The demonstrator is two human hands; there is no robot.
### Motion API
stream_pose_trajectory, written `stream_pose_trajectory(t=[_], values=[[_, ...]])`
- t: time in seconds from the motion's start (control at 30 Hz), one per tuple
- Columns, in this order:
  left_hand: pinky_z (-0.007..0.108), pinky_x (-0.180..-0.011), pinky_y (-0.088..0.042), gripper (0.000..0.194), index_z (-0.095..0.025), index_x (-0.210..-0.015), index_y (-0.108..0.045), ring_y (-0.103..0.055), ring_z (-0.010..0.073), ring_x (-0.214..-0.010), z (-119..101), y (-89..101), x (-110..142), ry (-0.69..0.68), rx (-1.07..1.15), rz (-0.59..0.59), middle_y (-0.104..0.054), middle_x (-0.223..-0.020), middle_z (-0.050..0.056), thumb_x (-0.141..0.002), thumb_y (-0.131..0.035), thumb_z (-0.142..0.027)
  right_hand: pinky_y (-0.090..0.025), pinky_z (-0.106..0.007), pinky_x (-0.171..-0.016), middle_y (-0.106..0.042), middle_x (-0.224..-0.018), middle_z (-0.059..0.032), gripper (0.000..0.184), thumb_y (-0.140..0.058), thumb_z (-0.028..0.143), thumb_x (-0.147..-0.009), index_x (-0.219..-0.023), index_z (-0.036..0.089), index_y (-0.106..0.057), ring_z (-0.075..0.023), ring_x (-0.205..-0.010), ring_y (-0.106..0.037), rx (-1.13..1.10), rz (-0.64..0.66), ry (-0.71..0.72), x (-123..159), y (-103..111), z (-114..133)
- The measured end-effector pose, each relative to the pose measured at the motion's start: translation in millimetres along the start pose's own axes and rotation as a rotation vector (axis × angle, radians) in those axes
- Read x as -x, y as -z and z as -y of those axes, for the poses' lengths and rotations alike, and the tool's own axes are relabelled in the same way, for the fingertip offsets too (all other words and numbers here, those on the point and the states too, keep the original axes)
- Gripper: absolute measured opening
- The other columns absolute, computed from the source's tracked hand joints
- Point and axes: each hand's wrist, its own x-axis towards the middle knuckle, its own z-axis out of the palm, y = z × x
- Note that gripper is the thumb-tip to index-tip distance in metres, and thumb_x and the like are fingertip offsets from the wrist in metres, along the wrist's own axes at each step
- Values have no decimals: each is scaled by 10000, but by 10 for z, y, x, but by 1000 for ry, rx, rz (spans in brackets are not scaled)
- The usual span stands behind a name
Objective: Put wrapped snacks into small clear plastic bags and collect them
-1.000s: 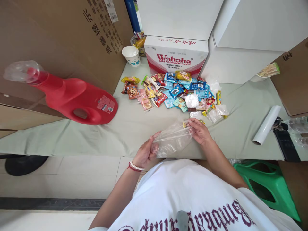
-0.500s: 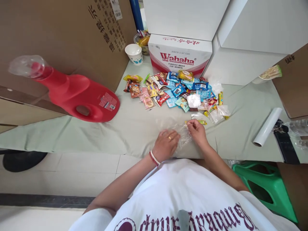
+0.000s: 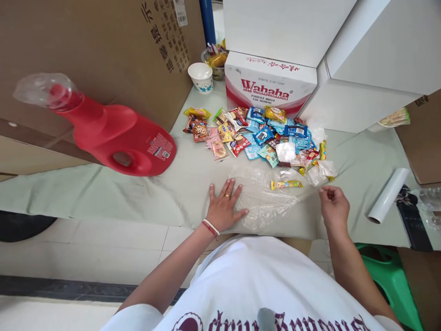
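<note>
Grip of the right hand (image 3: 335, 208) is pinched closed, apparently on the drawn-out right corner of the clear plastic bag (image 3: 263, 202), while the left hand (image 3: 223, 210) lies flat, grasping nothing, fingers spread at the bag's left edge. Between the 2 hands the bag runs left to right along the surface (image 3: 193, 186), its broad part nearer the left hand; at its far right side, a yellow packet (image 3: 286, 185) lies roughly parallel.

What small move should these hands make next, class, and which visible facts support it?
Probably sweep the left hand gently rightward to smooth the clear plastic bag: it lies wrinkled on the table, that hand is spread at its left edge, and the right hand seems to pinch its right corner, which could anchor it.
</note>
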Motion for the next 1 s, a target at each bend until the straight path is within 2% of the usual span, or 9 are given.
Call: stream_pose_trajectory(t=[0.1,0.2,0.3,0.4,0.47,0.57,0.73,0.83,1.0], values=[[728,-1208,63,873,-304,-1610,-335,-214,381,-1576,30,-3,39,-20,16,17,-140,-1724,143,-873,-576,-705,-498,-378,-809,-688,-992,-92,216,-570,367,-943,-1010,206,-699,-229,-865,-605,129,276,476,-269,-429,584],[737,-1202,66,913,-307,-1609,-334,-209,380,-1577,38,12,39,-27,21,33,-124,-1726,142,-845,-595,-733,-423,-460,-1022,-653,-1246,-150,315,-507,184,-956,-1211,178,-692,-308,-1180,-532,315,527,924,-489,-1232,1226],[747,-1198,58,971,-307,-1613,-322,-203,391,-1577,32,23,28,-21,15,53,-122,-1727,141,-808,-616,-762,-318,-507,-1129,-519,-1499,-168,464,-455,94,-961,-1401,137,-597,-342,-1410,-351,458,657,1100,-650,-1994,1628],[740,-1207,46,1072,-260,-1637,-262,-180,407,-1580,30,14,22,1,6,66,-152,-1719,164,-777,-628,-784,-253,-518,-1168,-569,-1454,-179,451,-411,102,-996,-1407,109,-598,-331,-1407,-364,482,749,1130,-746,-2316,1748],[726,-1218,42,1134,-209,-1650,-209,-163,408,-1584,38,-1,21,10,2,66,-178,-1710,184,-770,-618,-796,-293,-512,-1143,-610,-1393,-192,448,-409,137,-1009,-1416,95,-590,-333,-1335,-442,423,726,1064,-771,-2216,1724],[714,-1224,59,1167,-157,-1651,-190,-150,407,-1588,58,-25,21,7,4,64,-197,-1701,202,-773,-596,-809,-412,-453,-1047,-656,-1317,-169,455,-445,255,-1024,-1436,108,-571,-304,-1171,-568,201,726,898,-755,-1719,1616],[719,-1219,74,1192,-107,-1644,-190,-136,413,-1589,71,-32,16,-13,-6,69,-182,-1699,221,-770,-580,-817,-518,-327,-819,-755,-1009,-22,474,-538,541,-974,-1251,210,-736,-212,-866,-675,-128,1248,595,-510,-910,1349],[727,-1218,48,1197,-95,-1645,-171,-141,414,-1588,78,-13,33,-19,-19,93,-166,-1700,231,-774,-586,-802,-509,-288,-725,-772,-932,-5,425,-683,529,-869,-1139,221,-798,-189,-757,-681,-162,1386,478,-294,-886,1160],[734,-1217,-5,1110,-121,-1642,-210,-170,424,-1581,151,78,210,45,-26,101,-185,-1696,235,-798,-630,-708,-466,-285,-771,-786,-922,-23,254,-682,386,-866,-1021,235,-815,-191,-786,-662,-20,1197,557,-148,-1180,878]])
